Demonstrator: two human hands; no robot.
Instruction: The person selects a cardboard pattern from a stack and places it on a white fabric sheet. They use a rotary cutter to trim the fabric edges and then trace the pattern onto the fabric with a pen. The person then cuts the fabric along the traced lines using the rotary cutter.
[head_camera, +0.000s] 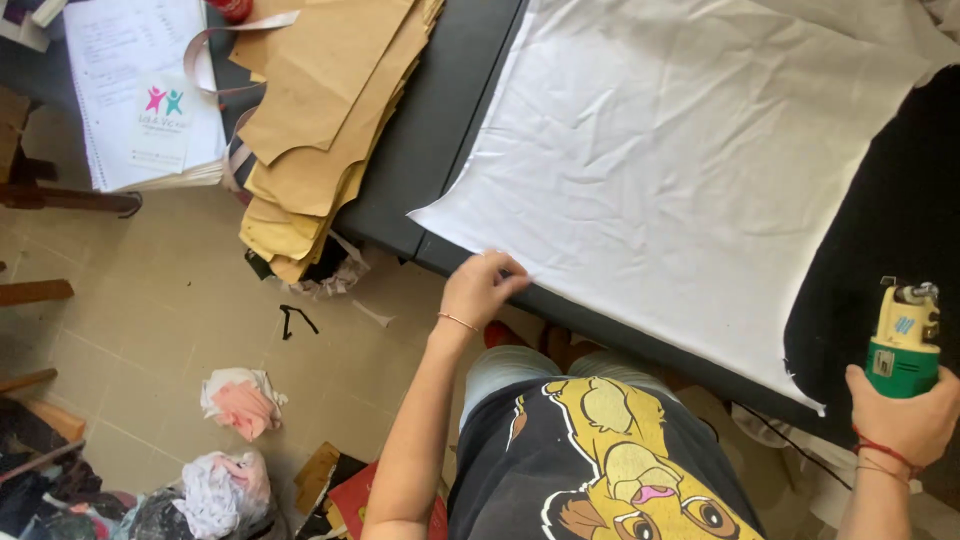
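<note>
While I look down from the head view, the left hand rests on the near edge of the white fabric, fingers curled over the hem and pinching it against the front edge of the dark bench. The right hand is wrapped tight round a green and cream handheld power tool, held upright just off the fabric's near right corner, not touching the cloth as far as I can tell.

The fabric lies spread flat and creased across the bench, covering most of it, its left corner poking out near the left hand. Further left on the bench a stack of brown paper pattern pieces hangs over the edge, well apart from the fabric. Beside it sits a spiral notebook with a small card on it, and a pale strip of tape loops between the two.

On the tiled floor I see cloth scraps: a pink and white bundle and another white heap nearer the lower left. Both wrists carry thin red bands.
</note>
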